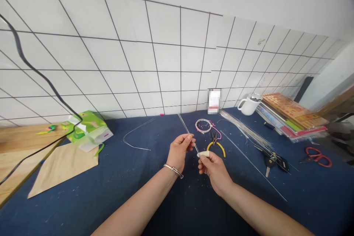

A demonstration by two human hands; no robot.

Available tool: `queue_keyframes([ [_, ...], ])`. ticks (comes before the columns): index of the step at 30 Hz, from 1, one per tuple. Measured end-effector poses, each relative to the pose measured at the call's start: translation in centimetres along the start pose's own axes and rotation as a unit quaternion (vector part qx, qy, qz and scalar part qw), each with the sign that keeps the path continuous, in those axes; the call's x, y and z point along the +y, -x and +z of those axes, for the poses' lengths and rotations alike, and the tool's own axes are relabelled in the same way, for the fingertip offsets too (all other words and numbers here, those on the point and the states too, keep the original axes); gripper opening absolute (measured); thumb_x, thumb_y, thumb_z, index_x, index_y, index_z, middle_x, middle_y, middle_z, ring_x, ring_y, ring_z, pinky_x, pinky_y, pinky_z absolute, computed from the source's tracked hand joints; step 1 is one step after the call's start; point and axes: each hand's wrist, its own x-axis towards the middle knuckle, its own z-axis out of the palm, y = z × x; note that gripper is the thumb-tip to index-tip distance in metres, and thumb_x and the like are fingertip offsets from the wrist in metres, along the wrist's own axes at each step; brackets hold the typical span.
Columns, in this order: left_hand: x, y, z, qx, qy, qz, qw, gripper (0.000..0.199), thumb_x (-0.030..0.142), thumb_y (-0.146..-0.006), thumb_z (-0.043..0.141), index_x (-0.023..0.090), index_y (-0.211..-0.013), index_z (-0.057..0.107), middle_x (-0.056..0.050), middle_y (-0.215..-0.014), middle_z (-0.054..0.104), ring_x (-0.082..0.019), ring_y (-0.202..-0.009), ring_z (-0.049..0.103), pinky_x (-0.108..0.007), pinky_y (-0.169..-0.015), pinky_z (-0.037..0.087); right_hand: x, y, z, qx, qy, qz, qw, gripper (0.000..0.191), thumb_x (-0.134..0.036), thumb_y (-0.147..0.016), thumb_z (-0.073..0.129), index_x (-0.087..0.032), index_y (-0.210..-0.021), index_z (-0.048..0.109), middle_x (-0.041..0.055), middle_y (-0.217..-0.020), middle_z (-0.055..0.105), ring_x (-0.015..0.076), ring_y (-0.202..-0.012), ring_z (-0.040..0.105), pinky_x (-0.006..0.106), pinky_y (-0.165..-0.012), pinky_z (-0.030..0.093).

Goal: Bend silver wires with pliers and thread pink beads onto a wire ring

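Observation:
My left hand (180, 148) is closed in a pinch on thin metal wires (183, 123), which stick out past it toward the wall. Near the wires' close end, my right hand (214, 167) grips them too, its index finger wrapped in a white covering (204, 153). The stretch of wire between both hands slants down to the right. Just beyond my right hand lie yellow-handled pliers (220, 149). Behind them sits a round ring (204, 125) wound with pink cord, small beads showing inside it. A bent wire (129, 144) lies on the dark blue cloth to the left.
On the right are a bundle of straight wires (246, 127), a long single wire (254, 166), keys (269, 160), red-handled scissors (318, 158), a white mug (248, 106) and stacked books (293, 114). A green package (90, 127) and brown paper (68, 166) lie left, beneath a black cable (47, 77).

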Motion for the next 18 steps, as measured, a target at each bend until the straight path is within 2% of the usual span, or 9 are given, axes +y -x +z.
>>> queue_keyframes([
  [9, 0.1, 0.2, 0.2, -0.004, -0.01, -0.006, 1.0, 0.032, 0.039, -0.069, 0.064, 0.014, -0.089, 0.064, -0.006, -0.079, 0.064, -0.01, -0.063, 0.056, -0.021, -0.055, 0.041, -0.1, 0.3, 0.0, 0.015, -0.005, 0.006, 1.0, 0.026, -0.041, -0.075, 0.06, -0.016, -0.084, 0.057, 0.0003, -0.07, 0.053, 0.0107, -0.059, 0.051, 0.023, -0.051, 0.044],
  [12, 0.2, 0.3, 0.1, -0.009, -0.01, -0.005, 1.0, 0.032, 0.039, -0.069, 0.064, 0.013, -0.089, 0.063, -0.006, -0.078, 0.063, -0.01, -0.062, 0.055, -0.021, -0.056, 0.041, -0.5, 0.4, -0.7, 0.027, 0.017, -0.009, 0.999, 0.029, -0.041, -0.074, 0.06, -0.017, -0.088, 0.057, 0.0008, -0.071, 0.053, 0.0124, -0.061, 0.053, 0.025, -0.054, 0.045],
  [14, 0.3, 0.3, 0.1, -0.013, -0.004, -0.007, 1.0, 0.031, 0.039, -0.07, 0.064, 0.014, -0.088, 0.063, -0.004, -0.077, 0.062, -0.009, -0.061, 0.055, -0.02, -0.056, 0.041, -1.2, 0.5, -2.2, 0.05, 0.064, -0.034, 0.996, 0.03, -0.042, -0.075, 0.058, -0.017, -0.091, 0.057, 0.0011, -0.071, 0.054, 0.0135, -0.062, 0.054, 0.026, -0.054, 0.045],
  [16, 0.3, 0.3, 0.1, -0.017, 0.002, -0.011, 1.0, 0.03, 0.039, -0.071, 0.063, 0.014, -0.087, 0.062, -0.003, -0.075, 0.061, -0.008, -0.06, 0.054, -0.02, -0.055, 0.041, -2.1, 0.7, -4.5, 0.073, 0.154, -0.057, 0.984, 0.029, -0.043, -0.077, 0.055, -0.017, -0.089, 0.057, 0.0, -0.064, 0.053, 0.0123, -0.054, 0.05, 0.025, -0.049, 0.041],
  [18, 0.3, 0.3, 0.2, -0.021, 0.003, -0.017, 1.0, 0.029, 0.039, -0.071, 0.063, 0.014, -0.086, 0.062, -0.002, -0.073, 0.06, -0.008, -0.059, 0.053, -0.02, -0.055, 0.041, -2.9, 1.0, -7.5, 0.103, 0.267, -0.07, 0.956, 0.028, -0.045, -0.08, 0.05, -0.018, -0.086, 0.057, -0.0023, -0.055, 0.049, 0.0108, -0.045, 0.043, 0.024, -0.045, 0.035],
])
